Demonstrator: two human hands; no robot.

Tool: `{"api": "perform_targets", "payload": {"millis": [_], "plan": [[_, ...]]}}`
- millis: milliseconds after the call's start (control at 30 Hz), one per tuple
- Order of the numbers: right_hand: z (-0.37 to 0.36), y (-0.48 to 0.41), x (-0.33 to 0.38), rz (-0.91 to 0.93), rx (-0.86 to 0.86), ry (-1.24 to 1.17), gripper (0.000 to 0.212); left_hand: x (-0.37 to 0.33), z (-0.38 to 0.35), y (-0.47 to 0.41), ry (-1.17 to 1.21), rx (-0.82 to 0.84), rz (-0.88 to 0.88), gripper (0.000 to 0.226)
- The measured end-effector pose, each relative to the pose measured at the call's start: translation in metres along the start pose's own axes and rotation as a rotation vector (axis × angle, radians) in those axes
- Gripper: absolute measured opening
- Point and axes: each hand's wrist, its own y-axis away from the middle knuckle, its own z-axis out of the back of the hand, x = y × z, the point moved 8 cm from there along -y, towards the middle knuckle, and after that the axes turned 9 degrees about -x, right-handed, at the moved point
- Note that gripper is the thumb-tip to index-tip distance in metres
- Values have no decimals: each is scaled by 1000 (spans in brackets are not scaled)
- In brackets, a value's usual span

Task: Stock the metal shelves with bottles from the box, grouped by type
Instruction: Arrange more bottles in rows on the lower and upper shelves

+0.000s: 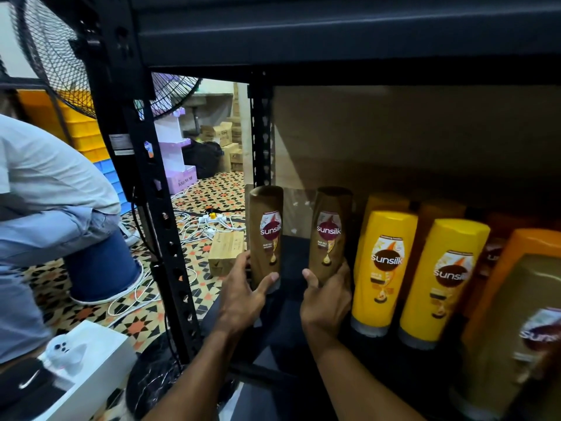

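Golden-brown and blurred, the nearest bottle [522, 335] stands at the right edge of the metal shelf [291, 253]. Further in, I see the left hand [243, 287] gripping the left brown bottle [266, 229] low on its body, and the right hand [326, 296] gripping the right brown bottle [329, 235] the same way; both are upright and apart. Just beside the right one stand two yellow bottles [384, 268]. Beyond the shelf lies a patterned floor [212, 192] with white cables [194, 229].

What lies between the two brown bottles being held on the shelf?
Nothing: the head view shows only bare dark shelf between the left brown bottle and the right brown bottle.
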Motion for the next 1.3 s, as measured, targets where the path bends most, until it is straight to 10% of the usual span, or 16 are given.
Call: {"api": "perform_targets", "payload": {"millis": [800, 1300], "plan": [[-1, 11, -1, 1, 89, 191, 99, -2, 5, 1, 8, -10, -12, 77], [11, 24, 5, -23, 94, 161, 83, -7, -13, -1, -61, 111, 35, 50]]}}
